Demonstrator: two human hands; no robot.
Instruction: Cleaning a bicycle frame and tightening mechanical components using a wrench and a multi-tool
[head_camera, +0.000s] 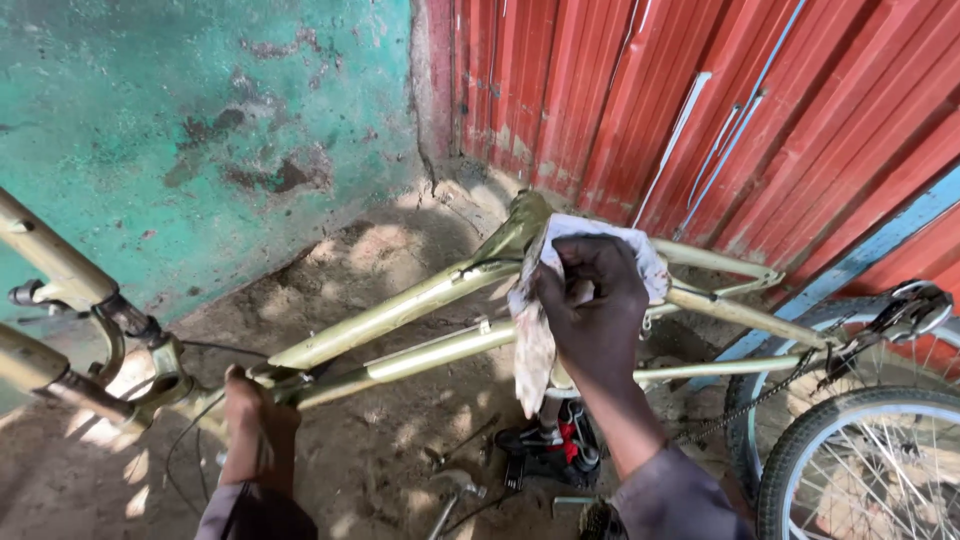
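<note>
Two hands on an upside-down olive bike frame (400, 310); right hand (590, 310) curled shut on a white rag (535, 330), pressing it vs the tubes near the seat junction; left hand (250, 420) closed round the frame's front end by the fork (60, 270), bracing it; rear wheel (860, 460) w/ chain (760, 400) at right, tools (550, 455) on the dirt below. To wipe well, I'd judge: keep the brace firm, wrap rag round each tube, work along its length, refold to a clean patch, stay off the greasy chain.

Single head view, looking down from above my hands, close on bicycle frame (420, 330), facing wall corner
</note>
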